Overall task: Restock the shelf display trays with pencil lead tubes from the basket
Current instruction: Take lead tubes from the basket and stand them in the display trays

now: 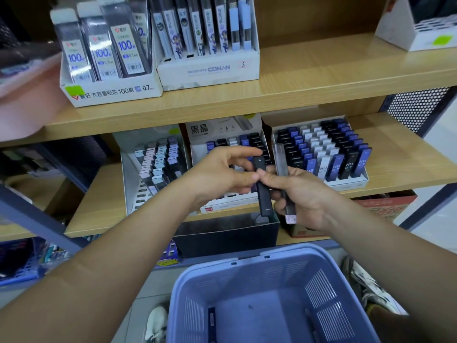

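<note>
My left hand (217, 174) pinches the upper part of a black lead tube (262, 191) in front of the middle display tray (197, 154). My right hand (301, 194) grips a clear grey lead tube (282, 162), and its fingers also touch the black tube. Both tubes stand nearly upright. The middle tray holds blue, black and white tubes, partly hidden by my hands. A blue plastic basket (247, 268) sits below, with a dark tube (211, 323) at its bottom left and another tube (312, 323) at the right.
A full tray of black, blue and white tubes (321, 149) stands to the right, and a tray of pastel tubes (158, 164) to the left. A black open box (227, 236) sits under the hands. The upper shelf carries the 100-lead box (108, 92) and the Conan box (210, 70).
</note>
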Demonstrator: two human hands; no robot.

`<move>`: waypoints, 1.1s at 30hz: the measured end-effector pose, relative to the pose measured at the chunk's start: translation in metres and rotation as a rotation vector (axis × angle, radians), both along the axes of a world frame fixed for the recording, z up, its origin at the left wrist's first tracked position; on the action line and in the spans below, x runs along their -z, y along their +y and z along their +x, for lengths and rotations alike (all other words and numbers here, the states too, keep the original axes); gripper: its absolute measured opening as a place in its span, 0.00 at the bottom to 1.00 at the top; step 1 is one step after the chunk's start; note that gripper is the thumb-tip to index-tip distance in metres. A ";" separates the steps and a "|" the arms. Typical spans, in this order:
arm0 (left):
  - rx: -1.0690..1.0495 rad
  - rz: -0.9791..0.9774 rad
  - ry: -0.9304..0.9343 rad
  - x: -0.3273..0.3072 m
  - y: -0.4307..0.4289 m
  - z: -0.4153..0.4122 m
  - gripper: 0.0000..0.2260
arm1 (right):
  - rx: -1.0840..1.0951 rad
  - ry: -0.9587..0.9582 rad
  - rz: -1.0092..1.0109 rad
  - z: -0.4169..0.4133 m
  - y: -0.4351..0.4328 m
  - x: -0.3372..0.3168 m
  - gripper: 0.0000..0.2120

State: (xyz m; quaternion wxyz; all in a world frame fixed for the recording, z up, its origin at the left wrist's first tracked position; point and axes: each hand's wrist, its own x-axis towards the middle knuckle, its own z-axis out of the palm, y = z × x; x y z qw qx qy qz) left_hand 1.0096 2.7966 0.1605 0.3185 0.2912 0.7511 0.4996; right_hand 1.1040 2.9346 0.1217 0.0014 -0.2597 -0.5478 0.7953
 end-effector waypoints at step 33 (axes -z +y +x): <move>-0.467 -0.024 0.529 0.001 -0.047 -0.055 0.07 | -0.138 -0.155 0.226 -0.014 -0.017 0.003 0.09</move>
